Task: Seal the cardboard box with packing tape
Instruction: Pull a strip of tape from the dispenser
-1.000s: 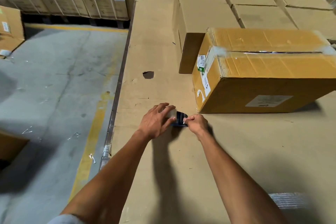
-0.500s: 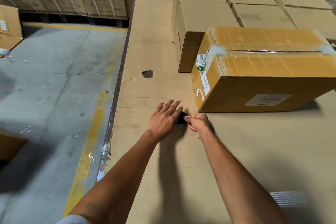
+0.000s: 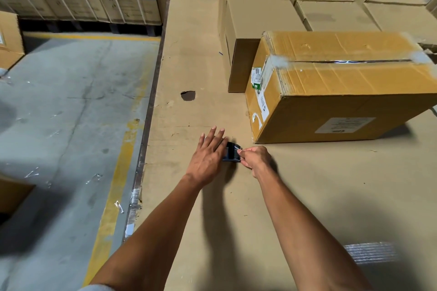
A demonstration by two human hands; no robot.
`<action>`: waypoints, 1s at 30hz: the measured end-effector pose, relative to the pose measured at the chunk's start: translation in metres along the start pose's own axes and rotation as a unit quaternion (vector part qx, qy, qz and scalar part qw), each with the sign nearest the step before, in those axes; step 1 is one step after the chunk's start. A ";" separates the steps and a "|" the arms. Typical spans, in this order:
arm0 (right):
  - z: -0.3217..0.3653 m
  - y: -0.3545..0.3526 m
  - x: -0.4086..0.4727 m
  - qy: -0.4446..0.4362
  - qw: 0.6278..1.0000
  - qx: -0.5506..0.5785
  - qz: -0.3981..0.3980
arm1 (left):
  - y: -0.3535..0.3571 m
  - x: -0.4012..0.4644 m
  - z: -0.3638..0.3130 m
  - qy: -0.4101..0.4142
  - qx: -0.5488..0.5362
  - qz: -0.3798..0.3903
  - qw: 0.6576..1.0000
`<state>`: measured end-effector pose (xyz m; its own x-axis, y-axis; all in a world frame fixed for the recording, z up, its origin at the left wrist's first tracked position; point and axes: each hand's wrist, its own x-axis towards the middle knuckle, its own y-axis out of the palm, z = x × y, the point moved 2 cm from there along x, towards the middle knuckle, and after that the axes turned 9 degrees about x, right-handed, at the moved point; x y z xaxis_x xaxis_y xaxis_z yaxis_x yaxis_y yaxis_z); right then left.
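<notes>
Pressing flat with fingers spread, left hand (image 3: 209, 156) on tape dispenser (image 3: 231, 155), right hand (image 3: 256, 159) pinching tape end.

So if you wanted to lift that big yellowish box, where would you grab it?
Probably by its two short ends, one of the hands on each, low at the bottom edges. The yellowish box lies flat and long, too wide for one hand, and its near left end is free.

Bare cardboard surface (image 3: 295, 196) lies open around both hands; the cardboard box (image 3: 343, 92) blocks ahead-right — stacked boxes (image 3: 260, 7) behind.
</notes>
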<state>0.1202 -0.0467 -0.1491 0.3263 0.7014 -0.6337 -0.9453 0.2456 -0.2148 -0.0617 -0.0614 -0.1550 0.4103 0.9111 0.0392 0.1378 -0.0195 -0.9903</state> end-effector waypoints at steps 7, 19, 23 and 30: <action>0.008 0.002 -0.004 -0.020 0.991 -0.123 -0.049 | -0.003 -0.004 0.006 0.004 -0.117 -0.036 0.993; 0.015 0.004 -0.003 -0.045 0.979 -0.188 -0.068 | -0.005 -0.013 0.019 -0.028 -0.237 -0.054 0.970; 0.019 0.006 -0.003 -0.087 0.970 -0.213 -0.076 | -0.006 -0.003 0.004 -0.027 -0.080 -0.021 0.996; 0.021 0.003 -0.005 -0.142 0.958 -0.240 -0.070 | 0.005 0.000 -0.028 -0.052 0.051 0.024 0.997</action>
<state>0.1156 -0.0352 -0.1316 0.3741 0.8542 -0.3610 -0.7637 0.0630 -0.6424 -0.0358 -0.0730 -0.1566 0.3183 0.9478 -0.0166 0.0265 -0.0264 -0.9993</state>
